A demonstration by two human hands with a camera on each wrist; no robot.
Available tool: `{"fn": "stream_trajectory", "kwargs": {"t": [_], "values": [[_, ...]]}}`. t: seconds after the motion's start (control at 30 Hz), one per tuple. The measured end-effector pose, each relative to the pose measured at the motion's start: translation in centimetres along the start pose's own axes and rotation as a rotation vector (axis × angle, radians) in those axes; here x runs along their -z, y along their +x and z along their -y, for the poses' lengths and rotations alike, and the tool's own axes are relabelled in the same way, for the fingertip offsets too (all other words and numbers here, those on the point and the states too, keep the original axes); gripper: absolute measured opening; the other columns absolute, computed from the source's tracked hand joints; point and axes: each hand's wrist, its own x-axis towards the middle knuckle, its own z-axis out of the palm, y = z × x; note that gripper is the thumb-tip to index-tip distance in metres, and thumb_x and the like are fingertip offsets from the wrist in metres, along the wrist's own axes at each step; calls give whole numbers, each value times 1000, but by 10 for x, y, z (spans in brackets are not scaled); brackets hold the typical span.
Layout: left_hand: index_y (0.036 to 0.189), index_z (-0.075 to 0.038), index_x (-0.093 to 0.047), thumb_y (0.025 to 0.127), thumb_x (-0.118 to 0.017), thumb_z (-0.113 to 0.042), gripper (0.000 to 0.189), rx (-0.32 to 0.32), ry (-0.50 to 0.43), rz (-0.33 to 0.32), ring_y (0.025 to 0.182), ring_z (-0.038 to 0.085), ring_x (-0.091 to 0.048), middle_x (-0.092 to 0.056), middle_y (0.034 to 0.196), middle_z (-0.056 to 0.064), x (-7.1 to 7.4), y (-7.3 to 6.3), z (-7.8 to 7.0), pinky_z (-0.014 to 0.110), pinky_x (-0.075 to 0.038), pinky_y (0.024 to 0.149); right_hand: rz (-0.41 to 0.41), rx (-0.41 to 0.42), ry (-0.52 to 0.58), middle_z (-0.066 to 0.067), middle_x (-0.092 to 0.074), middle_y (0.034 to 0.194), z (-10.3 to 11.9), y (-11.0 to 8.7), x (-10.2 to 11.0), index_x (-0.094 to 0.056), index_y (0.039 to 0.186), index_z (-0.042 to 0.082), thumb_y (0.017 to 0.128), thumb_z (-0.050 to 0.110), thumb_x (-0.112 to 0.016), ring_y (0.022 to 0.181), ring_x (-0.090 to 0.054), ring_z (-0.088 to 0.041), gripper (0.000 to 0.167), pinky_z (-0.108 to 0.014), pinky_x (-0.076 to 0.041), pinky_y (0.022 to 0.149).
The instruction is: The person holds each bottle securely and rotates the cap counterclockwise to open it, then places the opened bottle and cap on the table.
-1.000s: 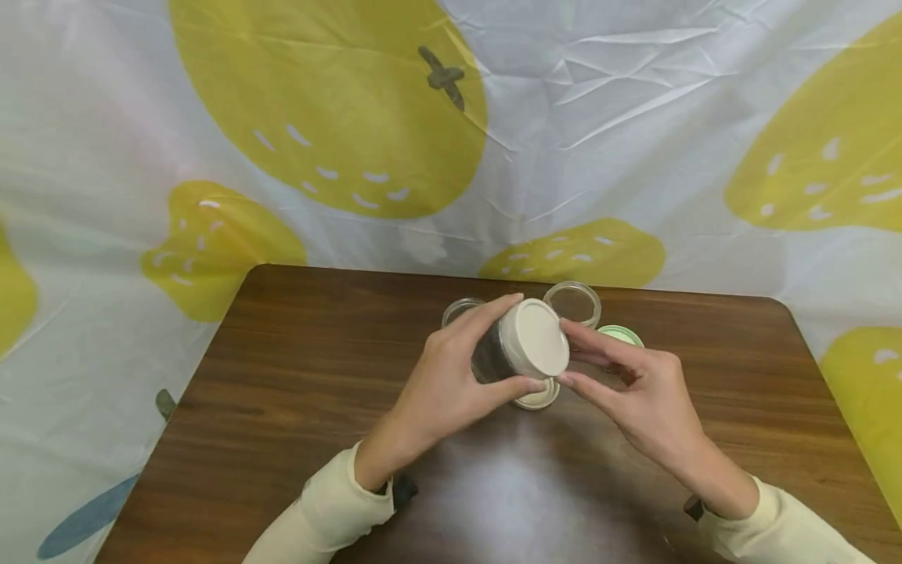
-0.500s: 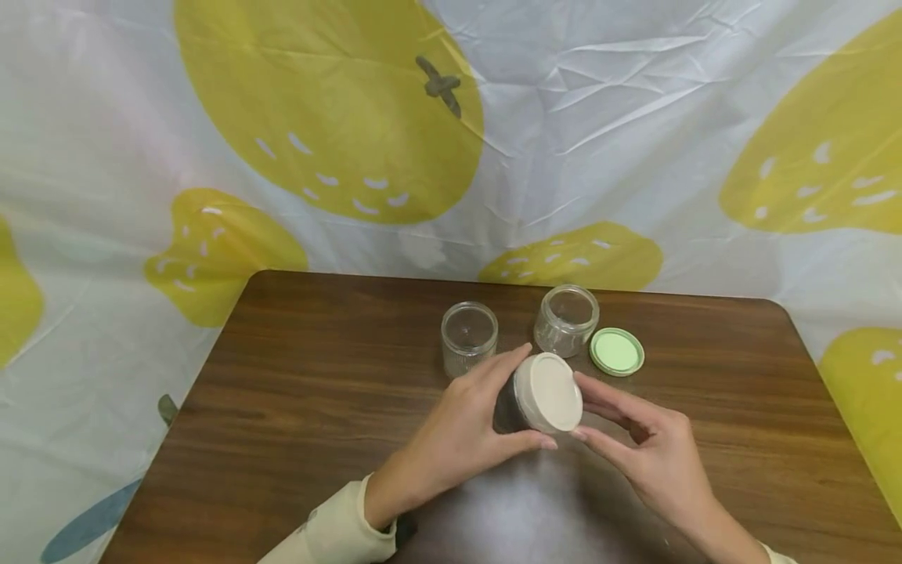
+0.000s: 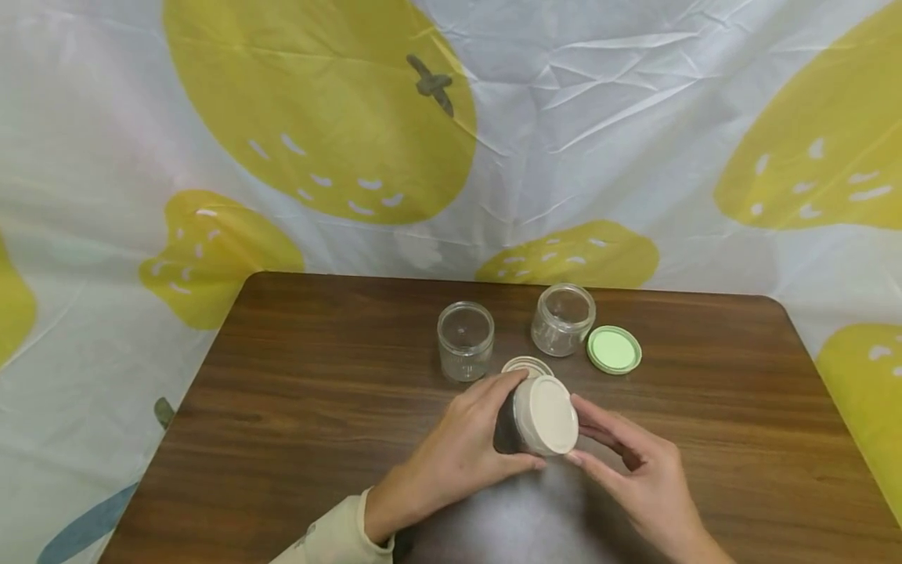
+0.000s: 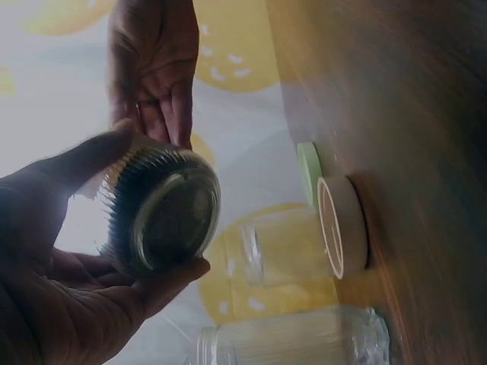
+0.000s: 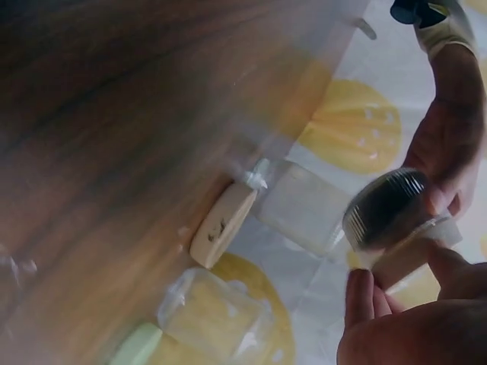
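My left hand point(image 3: 458, 442) grips a ribbed jar point(image 3: 506, 427) round its side, holding it tilted above the table. Its wall looks dark, and its round base faces the left wrist camera. A cream lid point(image 3: 553, 415) sits on the jar's mouth, turned toward the right. My right hand point(image 3: 641, 466) pinches the lid's edge between thumb and fingers, the fingers partly hidden behind it. Just beyond the held jar, a second cream lid point(image 3: 528, 364) lies on the table, partly covered by the left fingers in the head view.
Two lidless clear jars stand upright farther back, a left one point(image 3: 466, 345) and a right one point(image 3: 562, 321). Beside the right jar lies a green lid point(image 3: 615, 349). The brown wooden table point(image 3: 317, 376) ends at a white cloth point(image 3: 634, 117) printed with yellow fruit.
Both hands have come nearer the person with the jar, uncovering the two standing jars and part of the cream lid on the table. Both grips look the same.
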Motion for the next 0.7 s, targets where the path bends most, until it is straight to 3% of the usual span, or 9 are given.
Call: {"fn": "stream_trajectory", "kwargs": {"t": [0.23, 0.37, 0.53, 0.7], "values": [[147, -6, -55, 68, -101, -34, 95, -66, 61, -51, 132, 22, -65, -67, 141, 7, 0, 1, 4, 38, -55, 111, 34, -47, -248, -16, -69, 141, 14, 3, -2, -61, 146, 2, 76, -8, -88, 118, -71, -1, 75, -18, -58, 97], [145, -9, -56, 68, -101, -35, 93, -89, 84, -66, 132, 19, -64, -67, 141, 5, -1, 3, 1, 36, -55, 111, 17, -85, -407, -16, -72, 137, 24, 11, -2, -56, 151, 5, 90, 4, -81, 116, -74, -7, 66, -13, -57, 93], [143, -10, -58, 67, -100, -38, 91, -115, 152, -113, 129, 17, -65, -68, 137, 3, -6, 3, -1, 33, -55, 109, 100, -239, -578, -8, -81, 115, 37, 26, -2, -56, 151, 7, 107, 29, -63, 89, -79, -13, 50, -22, -60, 73], [139, -10, -60, 67, -98, -42, 88, -172, 272, -174, 126, 17, -65, -68, 134, 0, -10, 6, -2, 29, -54, 110, 169, -336, -704, 0, -82, 91, 41, 37, -8, -56, 146, 9, 107, 45, -58, 75, -73, -11, 54, -35, -56, 66]]}}
